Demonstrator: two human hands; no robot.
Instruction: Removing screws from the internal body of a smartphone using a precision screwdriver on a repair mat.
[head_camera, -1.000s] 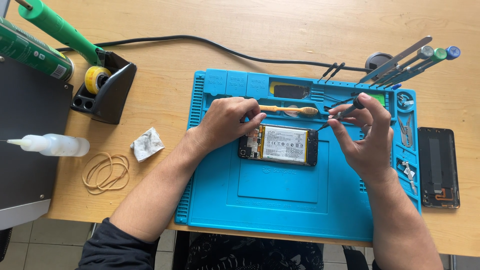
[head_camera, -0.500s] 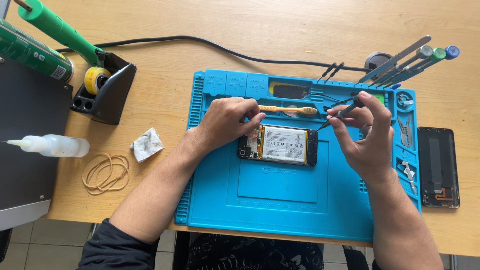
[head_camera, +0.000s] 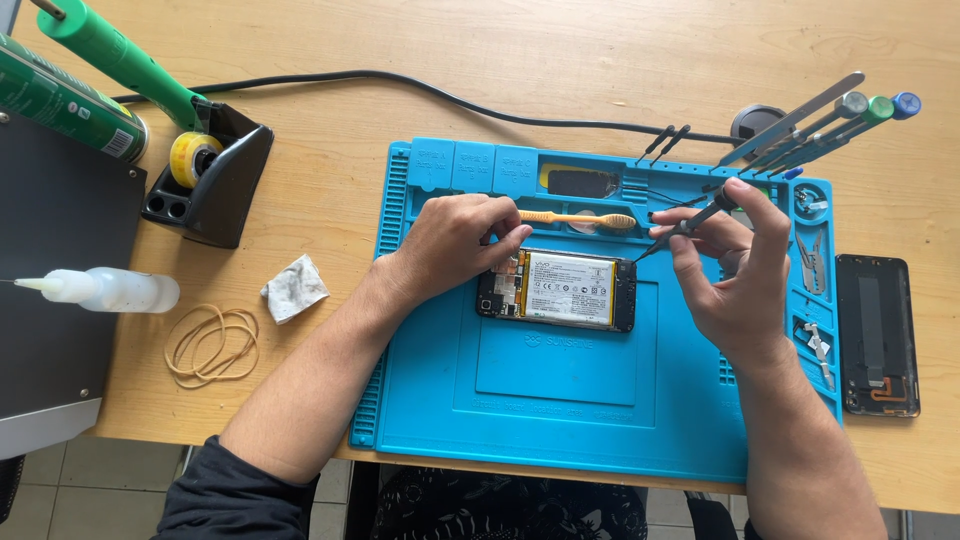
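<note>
L hand on opened phone, R hand w/ screwdriver

The left hand hides the opened black phone's left end; the green spray can runs off the frame's left edge.

Table: light wood, matte grain, evenly lit by soft daylight without hard shadows. Floor: pale grey tiles with visible joints, showing beyond the table's near edge at lower left.
</note>
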